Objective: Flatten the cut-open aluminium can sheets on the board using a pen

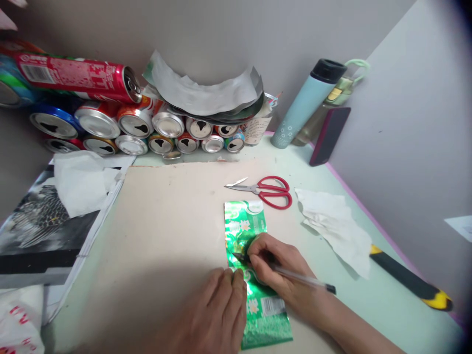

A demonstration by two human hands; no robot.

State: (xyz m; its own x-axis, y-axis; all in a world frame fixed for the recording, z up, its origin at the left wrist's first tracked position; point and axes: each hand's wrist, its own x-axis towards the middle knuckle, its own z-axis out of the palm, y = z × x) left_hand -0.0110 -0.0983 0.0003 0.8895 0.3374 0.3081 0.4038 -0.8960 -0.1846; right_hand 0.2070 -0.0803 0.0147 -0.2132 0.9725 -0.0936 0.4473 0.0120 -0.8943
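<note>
A green printed sheet (271, 328), apparently cut from a drink can, lies flat on the beige board (165, 221). My left hand (217, 307) rests with its fingers stretched out, the fingertips on the sheet's left edge. In my right hand (282, 265) is a pen (306, 279) with a clear barrel, its dark tip on or just above the middle of the sheet. Scissors with red handles (275, 192) lie just beyond the sheet's far end, blades pointing left.
Stacked drink cans (138, 122) line the back wall, curved metal sheets (206, 93) on top. A blue bottle (308, 105) and a dark phone (330, 136) stand back right. Crumpled tissue (335, 223) and a black-yellow handle (409, 278) lie right; a magazine (47, 221) lies left.
</note>
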